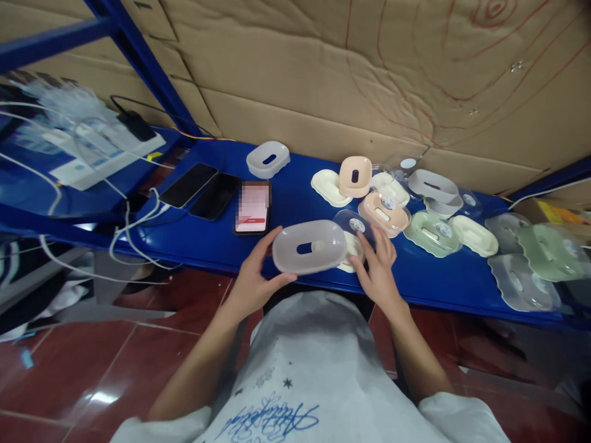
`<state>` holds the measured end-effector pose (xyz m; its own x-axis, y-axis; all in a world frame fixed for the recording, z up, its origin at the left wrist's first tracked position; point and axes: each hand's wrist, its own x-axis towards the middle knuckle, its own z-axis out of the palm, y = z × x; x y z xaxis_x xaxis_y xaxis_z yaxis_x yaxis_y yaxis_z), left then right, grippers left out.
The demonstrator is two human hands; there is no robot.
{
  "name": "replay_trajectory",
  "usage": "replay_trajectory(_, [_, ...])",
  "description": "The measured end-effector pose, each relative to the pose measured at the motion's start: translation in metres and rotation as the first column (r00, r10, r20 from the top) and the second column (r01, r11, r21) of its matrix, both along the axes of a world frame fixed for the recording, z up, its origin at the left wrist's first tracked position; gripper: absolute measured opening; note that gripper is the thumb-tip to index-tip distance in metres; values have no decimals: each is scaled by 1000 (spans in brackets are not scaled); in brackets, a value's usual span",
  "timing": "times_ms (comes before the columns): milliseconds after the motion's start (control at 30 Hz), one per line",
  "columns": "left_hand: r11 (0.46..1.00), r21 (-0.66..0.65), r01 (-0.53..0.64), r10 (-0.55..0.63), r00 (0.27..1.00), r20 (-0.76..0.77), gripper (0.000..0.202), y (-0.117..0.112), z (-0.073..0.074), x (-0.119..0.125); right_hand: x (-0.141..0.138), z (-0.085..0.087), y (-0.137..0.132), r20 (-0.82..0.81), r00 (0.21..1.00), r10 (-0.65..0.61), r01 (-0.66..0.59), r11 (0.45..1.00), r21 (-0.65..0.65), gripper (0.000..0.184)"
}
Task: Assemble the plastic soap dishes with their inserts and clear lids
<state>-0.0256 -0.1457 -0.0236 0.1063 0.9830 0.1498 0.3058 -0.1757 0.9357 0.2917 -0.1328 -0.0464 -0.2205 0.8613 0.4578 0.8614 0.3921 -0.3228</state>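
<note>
My left hand (256, 277) grips the left end of a grey oval soap dish (305, 261), thumb on the near edge and fingers on the far side. The dish has a dark slot in its middle and is held above the front edge of the blue table. My right hand (381, 267) is just beyond its right end, thumb and fingers apart. Between them lies a cream soap dish piece (348, 261), partly hidden by the grey dish; the thumb tip overlaps it. A clear cover with a round sticker (357, 226) lies behind, near the right fingertips.
Peach (355, 176), green (433, 234) and cream (474, 236) soap dishes lie to the right, several more at the far right. Another grey dish (268, 160) stands at the back. A lit phone (252, 209), two dark phones and white cables (133, 231) are left. Cardboard (277, 80) stands behind.
</note>
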Motion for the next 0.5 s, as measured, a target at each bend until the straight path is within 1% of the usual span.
replay_trajectory(67, [992,12,126,-123,986,-111,97,18,2,12,-1,-3,0,3,997,-77,77,997,4,60])
replay_trajectory(100, [982,26,187,-180,969,-168,96,26,2,18,-1,-5,1,-2,995,-95,95,995,-3,59])
replay_trajectory(167, [956,53,289,-266,927,-262,93,41,2,29,0,-6,2,-39,995,-97,96,995,-24,57])
replay_trajectory(233, [933,71,352,-309,887,-344,92,50,-1,36,3,-6,3,-93,992,-86,82,996,-47,56])
replay_trajectory(300, [923,79,378,-315,855,-412,92,52,-4,39,5,-4,4,-131,988,-80,72,995,-65,56])
replay_trajectory(367, [920,86,383,-306,838,-452,91,48,-6,38,7,-3,5,-149,986,-79,67,994,-81,54])
replay_trajectory(500, [917,111,382,-300,847,-440,85,34,-5,34,5,-1,5,-231,971,-55,34,995,-91,47])
